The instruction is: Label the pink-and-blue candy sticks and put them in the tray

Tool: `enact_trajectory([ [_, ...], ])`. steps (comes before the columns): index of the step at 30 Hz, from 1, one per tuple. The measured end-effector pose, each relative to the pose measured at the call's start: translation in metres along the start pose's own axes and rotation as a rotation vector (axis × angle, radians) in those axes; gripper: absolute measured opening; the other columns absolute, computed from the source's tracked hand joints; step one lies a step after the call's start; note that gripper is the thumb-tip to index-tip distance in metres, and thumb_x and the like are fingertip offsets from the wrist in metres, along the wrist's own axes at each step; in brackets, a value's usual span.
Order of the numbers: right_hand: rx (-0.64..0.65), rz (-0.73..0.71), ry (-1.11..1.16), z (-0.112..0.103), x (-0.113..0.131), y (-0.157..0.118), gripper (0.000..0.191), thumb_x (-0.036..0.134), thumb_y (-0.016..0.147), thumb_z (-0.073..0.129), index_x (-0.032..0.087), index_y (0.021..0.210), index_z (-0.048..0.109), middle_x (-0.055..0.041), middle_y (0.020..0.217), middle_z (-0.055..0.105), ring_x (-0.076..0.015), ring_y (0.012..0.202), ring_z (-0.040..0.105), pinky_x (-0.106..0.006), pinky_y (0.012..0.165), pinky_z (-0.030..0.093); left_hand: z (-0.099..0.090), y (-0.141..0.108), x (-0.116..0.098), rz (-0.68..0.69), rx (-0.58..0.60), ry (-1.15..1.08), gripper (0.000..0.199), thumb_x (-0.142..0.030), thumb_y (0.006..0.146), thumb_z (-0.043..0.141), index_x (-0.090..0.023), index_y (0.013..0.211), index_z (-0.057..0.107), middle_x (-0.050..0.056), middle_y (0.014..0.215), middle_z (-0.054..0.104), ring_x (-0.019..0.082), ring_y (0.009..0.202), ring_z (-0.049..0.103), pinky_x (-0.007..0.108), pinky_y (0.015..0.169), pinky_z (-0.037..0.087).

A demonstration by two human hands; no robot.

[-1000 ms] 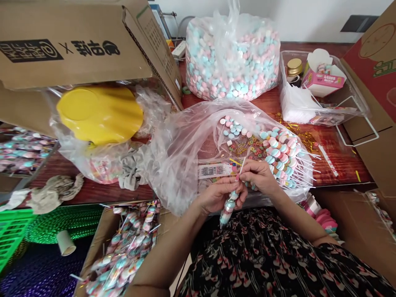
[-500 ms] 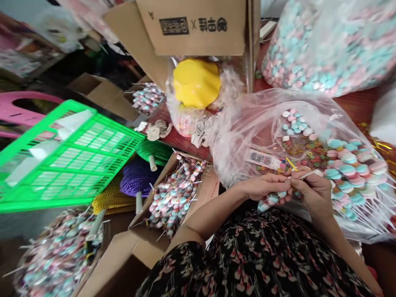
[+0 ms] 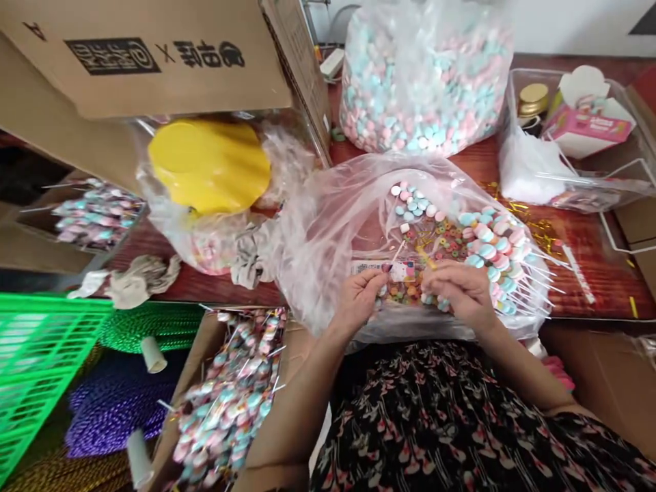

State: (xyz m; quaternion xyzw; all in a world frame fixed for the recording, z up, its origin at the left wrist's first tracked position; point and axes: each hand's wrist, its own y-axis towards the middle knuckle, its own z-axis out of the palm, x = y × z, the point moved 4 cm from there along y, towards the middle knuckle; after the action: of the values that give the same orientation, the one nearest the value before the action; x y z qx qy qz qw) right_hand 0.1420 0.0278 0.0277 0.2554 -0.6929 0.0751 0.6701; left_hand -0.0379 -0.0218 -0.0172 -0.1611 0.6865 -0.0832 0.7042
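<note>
My left hand pinches a small pink candy at its fingertips, and a thin white stick rises just beyond it. My right hand curls over a short row of pastel candies, which its fingers partly hide. Both hands work above an open clear plastic bag. Inside it lie loose pink and blue candies, coloured cereal rings, and a heap of candy skewers. A printed paper label lies just behind my left fingers.
A large bag of pastel candies stands behind, beside a clear bin holding a gold-lidded jar and pink box. At left are a printed cardboard box, a bagged yellow lid, a box of wrapped candy sticks, and a green basket.
The view has swung back from the left toward the table. My hands have moved apart, and the candy stack no longer sits in my left hand; candies now show under my right fingers.
</note>
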Motion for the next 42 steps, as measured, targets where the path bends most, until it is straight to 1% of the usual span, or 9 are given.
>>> enact_trajectory([
  [3, 0.256, 0.04, 0.094, 0.013, 0.0, -0.001, 0.021, 0.034, 0.088, 0.063, 0.019, 0.078, 0.074, -0.0025, 0.071, 0.068, -0.0145, 0.068, 0.06, -0.028, 0.066, 0.048, 0.011, -0.003, -0.009, 0.06, 0.007, 0.036, 0.028, -0.041, 0.085, 0.06, -0.017, 0.075, 0.067, -0.003, 0.057, 0.054, 0.01, 0.052, 0.044, 0.022, 0.052, 0.037],
  [7, 0.258, 0.144, 0.169, 0.019, -0.018, 0.002, 0.023, 0.03, 0.087, 0.061, 0.016, 0.07, 0.069, 0.0009, 0.064, 0.061, -0.011, 0.062, 0.052, -0.025, 0.061, 0.041, 0.023, -0.009, -0.021, 0.239, 0.019, 0.179, 0.025, -0.034, 0.087, 0.057, -0.017, 0.073, 0.069, 0.0, 0.071, 0.062, 0.014, 0.07, 0.053, 0.024, 0.069, 0.042],
  [12, 0.329, 0.169, 0.054, 0.016, -0.021, 0.0, 0.024, 0.027, 0.086, 0.057, 0.016, 0.066, 0.063, 0.0028, 0.061, 0.054, -0.0099, 0.059, 0.047, -0.024, 0.06, 0.037, 0.025, -0.014, -0.019, 0.378, 0.06, 0.311, 0.03, -0.031, 0.093, 0.051, -0.018, 0.07, 0.065, 0.001, 0.073, 0.06, 0.015, 0.071, 0.052, 0.026, 0.073, 0.04],
  [20, 0.486, -0.107, -0.244, 0.02, -0.011, 0.003, 0.024, 0.016, 0.086, 0.049, 0.017, 0.063, 0.056, 0.0012, 0.064, 0.056, -0.0115, 0.064, 0.048, -0.026, 0.068, 0.037, 0.026, -0.013, -0.006, 0.379, 0.019, 0.323, 0.029, -0.033, 0.093, 0.052, -0.018, 0.071, 0.065, 0.002, 0.072, 0.059, 0.016, 0.07, 0.052, 0.027, 0.073, 0.041],
  [22, 0.446, -0.081, -0.23, 0.019, -0.014, 0.002, 0.023, 0.017, 0.088, 0.049, 0.018, 0.067, 0.058, 0.0013, 0.066, 0.057, -0.0111, 0.064, 0.048, -0.026, 0.068, 0.039, 0.023, -0.013, -0.005, 0.34, -0.001, 0.292, 0.025, -0.034, 0.092, 0.054, -0.018, 0.079, 0.069, 0.001, 0.072, 0.059, 0.016, 0.07, 0.052, 0.027, 0.073, 0.042],
  [27, 0.191, 0.203, -0.022, 0.012, -0.032, -0.004, 0.012, 0.03, 0.084, 0.066, 0.019, 0.086, 0.064, 0.005, 0.066, 0.056, -0.0087, 0.058, 0.046, -0.021, 0.057, 0.037, 0.019, -0.01, -0.005, 0.298, 0.002, 0.242, 0.024, -0.036, 0.09, 0.056, -0.019, 0.088, 0.073, 0.001, 0.077, 0.063, 0.016, 0.075, 0.055, 0.026, 0.075, 0.044],
  [31, 0.16, 0.178, -0.051, 0.007, -0.034, -0.001, 0.012, 0.026, 0.084, 0.064, 0.018, 0.076, 0.068, 0.0017, 0.068, 0.062, -0.0106, 0.064, 0.052, -0.023, 0.063, 0.042, 0.02, -0.006, -0.008, 0.275, 0.036, 0.186, 0.022, -0.035, 0.088, 0.061, -0.018, 0.081, 0.072, 0.0, 0.073, 0.063, 0.013, 0.07, 0.053, 0.024, 0.07, 0.044],
  [37, 0.367, 0.093, -0.001, -0.001, -0.027, 0.006, 0.011, 0.026, 0.086, 0.064, 0.018, 0.079, 0.069, -0.0021, 0.077, 0.068, -0.0135, 0.069, 0.062, -0.026, 0.066, 0.048, 0.032, -0.008, 0.0, -0.153, 0.31, -0.243, 0.031, -0.044, 0.076, 0.073, -0.014, 0.071, 0.068, 0.002, 0.06, 0.063, 0.009, 0.047, 0.05, 0.02, 0.045, 0.04],
  [42, 0.508, -0.421, -0.19, -0.006, 0.004, -0.003, 0.015, 0.023, 0.093, 0.054, 0.022, 0.088, 0.068, -0.0054, 0.08, 0.07, -0.0157, 0.076, 0.063, -0.031, 0.074, 0.05, 0.047, -0.021, 0.009, -0.394, 0.748, -0.436, 0.031, -0.04, 0.068, 0.079, -0.01, 0.063, 0.07, 0.008, 0.055, 0.066, 0.014, 0.044, 0.059, 0.021, 0.04, 0.045],
])
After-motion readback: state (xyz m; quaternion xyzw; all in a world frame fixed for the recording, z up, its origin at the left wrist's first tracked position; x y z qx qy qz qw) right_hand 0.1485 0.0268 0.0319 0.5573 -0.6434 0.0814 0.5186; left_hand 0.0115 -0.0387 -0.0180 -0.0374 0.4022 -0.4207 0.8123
